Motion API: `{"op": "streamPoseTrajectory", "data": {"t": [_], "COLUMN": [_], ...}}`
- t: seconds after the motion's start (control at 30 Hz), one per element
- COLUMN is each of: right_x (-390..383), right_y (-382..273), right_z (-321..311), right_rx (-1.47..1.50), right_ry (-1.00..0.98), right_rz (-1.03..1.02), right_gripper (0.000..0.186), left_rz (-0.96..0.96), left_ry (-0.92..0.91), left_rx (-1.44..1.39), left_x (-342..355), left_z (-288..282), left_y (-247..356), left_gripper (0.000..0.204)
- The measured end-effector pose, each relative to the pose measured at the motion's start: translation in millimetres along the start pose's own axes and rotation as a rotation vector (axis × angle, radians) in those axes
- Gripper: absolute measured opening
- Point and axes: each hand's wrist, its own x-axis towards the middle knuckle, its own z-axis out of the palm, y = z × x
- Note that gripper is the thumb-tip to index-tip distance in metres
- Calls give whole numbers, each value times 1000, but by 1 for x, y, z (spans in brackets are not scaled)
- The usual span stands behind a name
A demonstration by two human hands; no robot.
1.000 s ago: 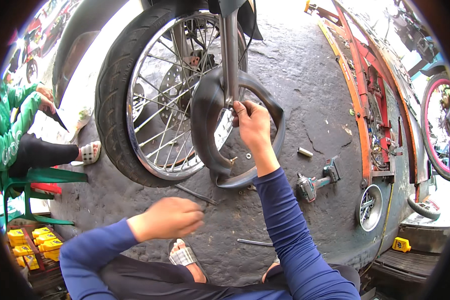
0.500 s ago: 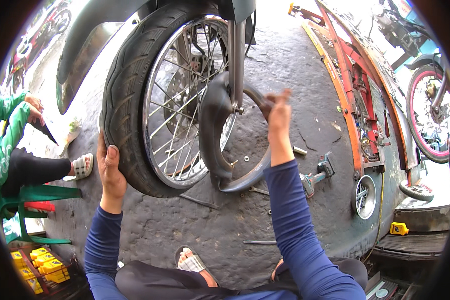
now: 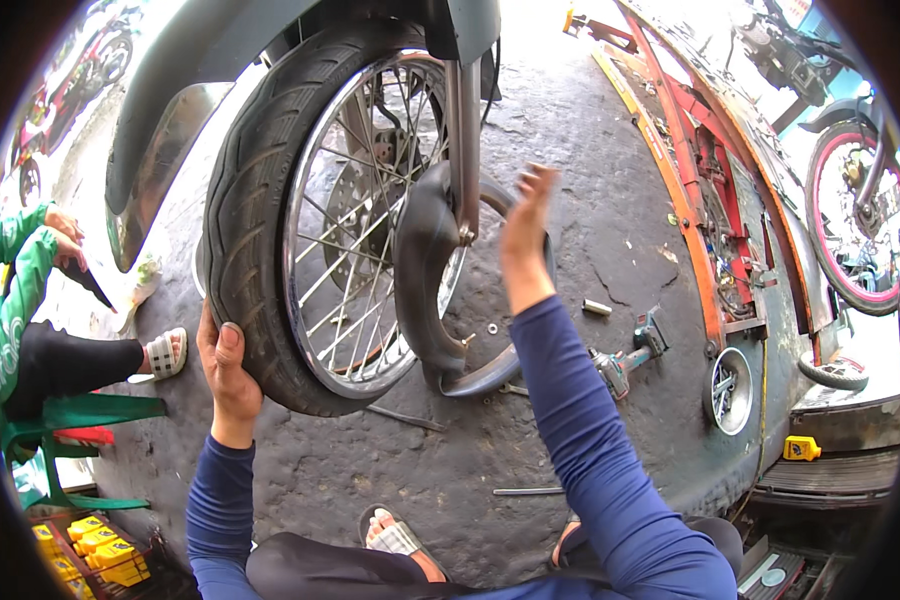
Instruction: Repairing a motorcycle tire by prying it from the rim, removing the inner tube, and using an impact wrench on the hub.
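Note:
In front of me stands a motorcycle front wheel with a black tire [image 3: 250, 210] and a spoked chrome rim [image 3: 300, 250], mounted at the fork leg [image 3: 464, 140]. My left hand [image 3: 230, 375] grips the tire's lower left side, thumb on the near face and fingers partly hidden behind the tread. A black inner tube [image 3: 420, 270] hangs looped around the lower end of the fork leg, its left part swollen fatter than its right. To the right of the fork, my right hand [image 3: 530, 230] is raised, fingers stretched upward and holding nothing. It overlaps the tube's right side; whether they touch is unclear.
On the ground lie a cordless power tool [image 3: 625, 358], a metal socket [image 3: 597, 307], a nut [image 3: 492, 328] and metal bars [image 3: 528, 491]. A bowl with parts [image 3: 730, 390] sits near a red-orange lift frame [image 3: 700, 200]. A person in green sleeves [image 3: 20, 290] sits at left.
My right hand has shifted left and its fingers now point up more closely together. The left hand stays on the tire. The whole view has shifted slightly.

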Motion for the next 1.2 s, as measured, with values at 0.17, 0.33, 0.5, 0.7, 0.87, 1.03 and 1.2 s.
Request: {"op": "streamPoseTrajectory", "data": {"t": [0.17,0.33,0.5,0.7,0.87,1.03,1.2], "right_x": [10,-25,-42,-42,-40,-75,-68], "right_y": [19,-31,-42,-29,-27,-7,-50], "right_z": [-4,-36,-35,-43,-51,-45,-61], "right_rx": [-524,-798,-725,-439,-208,-658,-171], "right_ry": [-48,-168,-468,-400,-367,-625,-457], "right_rz": [-327,-57,-366,-114,210,196,223], "right_gripper": [83,59,19,10,15,52,42], "left_rz": [20,12,-70,-97,-108,-98,-30], "left_ry": [0,37,-14,1,24,11,-2], "left_rx": [43,-8,-93,-79,-83,-4,0], "left_x": [1,-2,-3,-2,-4,-12,-29], "left_z": [10,0,-1,9,6,19,50], "left_y": [-10,-10,-12,-3,-2,8,1], "left_gripper": [69,67,66,76,76,73,76]}}
